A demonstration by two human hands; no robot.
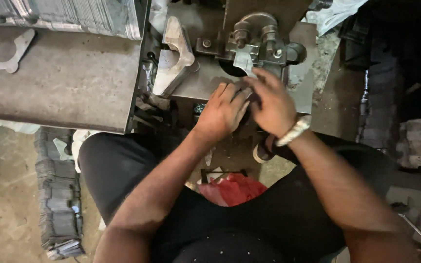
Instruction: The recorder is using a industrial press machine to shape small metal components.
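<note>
I am seeing a small metal blank point(244, 62) sitting at the press die point(257, 41), its lower edge pinched by the right hand point(273, 102). The left hand point(221, 111) is lying flat, fingers together, touching the right one on the press bed point(205, 83). Stacked blanks point(174, 56) are leaning just left.

Left hand point(221, 111) palm down, fingers curled, right hand point(271, 102) overlapping it, fingers extended forward

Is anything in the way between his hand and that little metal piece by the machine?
No. The right hand already touches the metal piece, fingertips on its lower edge. The left hand lies beside it, not between.
</note>
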